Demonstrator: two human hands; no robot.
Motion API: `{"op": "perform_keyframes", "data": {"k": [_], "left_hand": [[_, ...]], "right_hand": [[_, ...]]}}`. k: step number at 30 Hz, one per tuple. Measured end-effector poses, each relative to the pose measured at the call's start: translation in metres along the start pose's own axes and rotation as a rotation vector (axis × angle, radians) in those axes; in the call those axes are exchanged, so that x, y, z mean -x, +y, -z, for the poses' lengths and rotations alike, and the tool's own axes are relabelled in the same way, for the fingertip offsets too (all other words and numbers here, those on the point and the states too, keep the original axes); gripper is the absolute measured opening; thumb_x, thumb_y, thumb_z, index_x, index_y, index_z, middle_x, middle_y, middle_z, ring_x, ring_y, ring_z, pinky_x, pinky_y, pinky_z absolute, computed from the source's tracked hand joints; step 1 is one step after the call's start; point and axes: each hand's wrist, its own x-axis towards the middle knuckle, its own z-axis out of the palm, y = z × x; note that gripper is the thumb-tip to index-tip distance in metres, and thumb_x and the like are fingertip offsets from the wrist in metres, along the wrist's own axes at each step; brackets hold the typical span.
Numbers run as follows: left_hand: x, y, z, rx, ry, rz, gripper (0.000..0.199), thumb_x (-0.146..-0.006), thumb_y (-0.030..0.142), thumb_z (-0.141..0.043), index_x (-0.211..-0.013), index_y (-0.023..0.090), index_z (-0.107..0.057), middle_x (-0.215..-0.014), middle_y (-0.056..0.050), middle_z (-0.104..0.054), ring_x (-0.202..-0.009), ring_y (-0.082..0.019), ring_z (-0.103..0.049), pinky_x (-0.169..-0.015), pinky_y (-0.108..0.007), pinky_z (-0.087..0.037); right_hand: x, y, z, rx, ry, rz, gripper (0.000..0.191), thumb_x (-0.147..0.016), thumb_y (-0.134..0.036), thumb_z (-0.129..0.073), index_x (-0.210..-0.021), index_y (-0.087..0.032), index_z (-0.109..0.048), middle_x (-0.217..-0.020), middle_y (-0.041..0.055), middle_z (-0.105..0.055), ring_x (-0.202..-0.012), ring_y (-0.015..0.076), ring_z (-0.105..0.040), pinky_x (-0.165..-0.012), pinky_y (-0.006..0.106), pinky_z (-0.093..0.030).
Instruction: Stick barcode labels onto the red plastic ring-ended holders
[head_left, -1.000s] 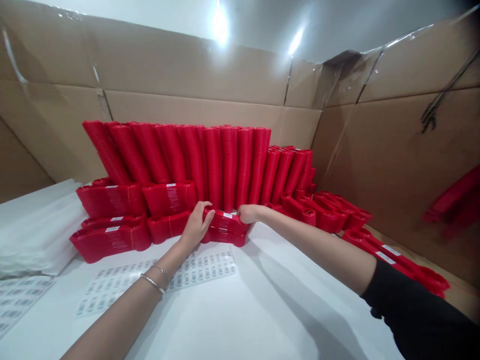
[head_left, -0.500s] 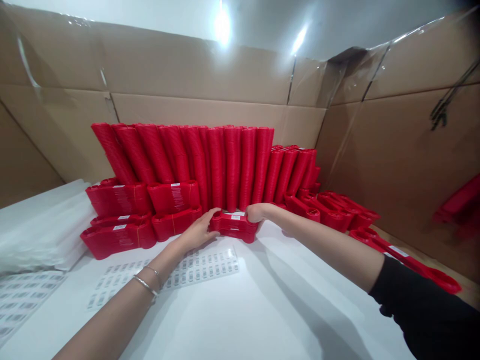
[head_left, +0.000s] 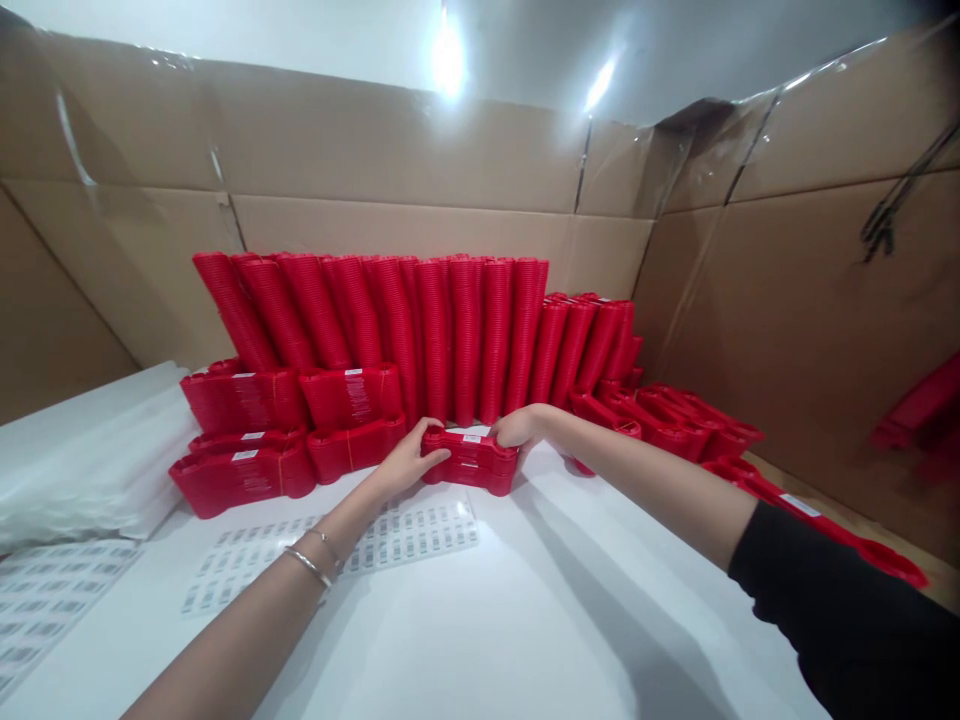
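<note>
A short stack of red plastic pieces (head_left: 471, 464) with a white label on top stands on the white table (head_left: 480, 620), in front of tall red stacks. My left hand (head_left: 409, 458) grips its left end, the thumb along the front and fingers over the top. At the right end my right hand (head_left: 520, 428) is closed around the stack, its fingertips partly hidden. A sheet of small printed labels (head_left: 412, 532) lies under and beside my left forearm.
Tall red stacks (head_left: 450, 340) line the back. Banded red bundles (head_left: 244, 475) are piled at the left, more bundles (head_left: 667, 425) at the right. White plastic sheeting (head_left: 90, 460) and another label sheet (head_left: 56, 600) lie far left. Cardboard walls (head_left: 405, 160) surround the table.
Both hands remain on the short red stack. My left thumb has shifted slightly up on its front, and the stack sits marginally lower in view. The camera view has shifted a little.
</note>
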Motion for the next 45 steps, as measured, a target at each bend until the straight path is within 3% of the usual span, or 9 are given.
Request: {"op": "perform_keyframes", "data": {"k": [8, 14, 17, 22, 33, 37, 40, 42, 45], "left_hand": [[0.0, 0.0, -0.003, -0.011, 0.029, 0.013, 0.032, -0.077, 0.032, -0.051, -0.106, 0.021, -0.042, -0.096, -0.002, -0.056, -0.087, -0.017, -0.056, -0.081, -0.031, -0.044], [0.003, 0.0, -0.006, 0.002, 0.044, 0.049, 0.036, -0.078, 0.033, -0.052, -0.109, 0.021, -0.04, -0.098, -0.003, -0.057, -0.087, -0.017, -0.057, -0.081, -0.033, -0.045], [0.004, 0.0, -0.006, 0.019, 0.047, 0.069, 0.039, -0.077, 0.034, -0.053, -0.112, 0.021, -0.039, -0.099, -0.004, -0.058, -0.085, -0.018, -0.058, -0.078, -0.032, -0.047], [0.009, 0.003, -0.005, 0.043, 0.066, 0.097, 0.04, -0.075, 0.035, -0.056, -0.109, 0.019, -0.04, -0.097, -0.004, -0.058, -0.081, -0.018, -0.059, -0.072, -0.031, -0.049], [0.019, 0.008, 0.0, 0.031, 0.093, 0.105, 0.039, -0.084, 0.041, -0.043, -0.115, 0.018, -0.042, -0.1, -0.007, -0.06, -0.086, -0.018, -0.059, -0.073, -0.03, -0.049], [0.031, 0.006, 0.015, -0.081, 0.083, 0.11, 0.049, -0.079, 0.037, -0.051, -0.123, 0.019, -0.038, -0.108, -0.008, -0.059, -0.094, -0.021, -0.058, -0.081, -0.033, -0.046], [0.042, 0.009, 0.04, -0.201, 0.064, 0.118, 0.06, -0.072, 0.033, -0.058, -0.126, 0.019, -0.036, -0.115, -0.009, -0.056, -0.101, -0.023, -0.056, -0.085, -0.033, -0.043], [0.05, 0.015, 0.064, -0.284, 0.04, 0.141, 0.052, -0.071, 0.032, -0.058, -0.12, 0.02, -0.044, -0.109, -0.007, -0.059, -0.096, -0.022, -0.058, -0.079, -0.03, -0.045], [0.069, 0.027, 0.103, -0.42, 0.029, 0.228, 0.026, -0.073, 0.034, -0.052, -0.094, 0.019, -0.056, -0.081, -0.003, -0.064, -0.072, -0.02, -0.06, -0.062, -0.029, -0.046]], "right_hand": [[0.032, -0.008, 0.012, 0.115, 0.068, 0.108, 0.04, -0.066, -0.012, -0.049, -0.104, -0.018, -0.059, -0.1, 0.003, -0.062, -0.087, 0.0141, -0.06, -0.074, 0.027, -0.05], [0.042, -0.028, -0.001, 0.385, 0.332, 0.222, 0.056, -0.07, -0.03, -0.055, -0.124, -0.019, -0.046, -0.125, 0.0058, -0.049, -0.111, 0.0196, -0.048, -0.083, 0.024, -0.042], [0.028, -0.033, -0.014, 0.545, 0.386, 0.22, 0.066, -0.059, -0.039, -0.067, -0.118, -0.015, -0.052, -0.114, 0.0095, -0.057, -0.1, 0.0249, -0.053, -0.076, 0.026, -0.043], [0.005, -0.03, -0.023, 0.713, 0.366, 0.159, 0.041, -0.059, -0.035, -0.066, -0.092, -0.011, -0.064, -0.083, 0.0074, -0.064, -0.071, 0.0221, -0.059, -0.054, 0.025, -0.04], [-0.006, -0.027, -0.03, 0.801, 0.401, 0.14, 0.043, -0.059, -0.045, -0.064, -0.09, -0.016, -0.064, -0.083, 0.0043, -0.065, -0.068, 0.0184, -0.059, -0.048, 0.022, -0.039], [-0.012, -0.039, -0.04, 0.818, 0.425, 0.148, 0.044, -0.058, -0.042, -0.065, -0.092, -0.015, -0.064, -0.084, 0.0059, -0.065, -0.068, 0.0196, -0.06, -0.049, 0.023, -0.039], [-0.019, -0.054, -0.047, 0.83, 0.425, 0.172, 0.044, -0.057, -0.041, -0.066, -0.093, -0.015, -0.065, -0.085, 0.0066, -0.065, -0.07, 0.0205, -0.06, -0.05, 0.023, -0.039], [-0.025, -0.065, -0.052, 0.833, 0.414, 0.195, 0.045, -0.056, -0.04, -0.067, -0.093, -0.015, -0.065, -0.087, 0.0064, -0.065, -0.072, 0.0209, -0.06, -0.051, 0.023, -0.04], [-0.033, -0.083, -0.06, 0.83, 0.39, 0.247, 0.047, -0.056, -0.038, -0.068, -0.098, -0.017, -0.064, -0.092, 0.0048, -0.065, -0.077, 0.02, -0.06, -0.054, 0.022, -0.041]]}}
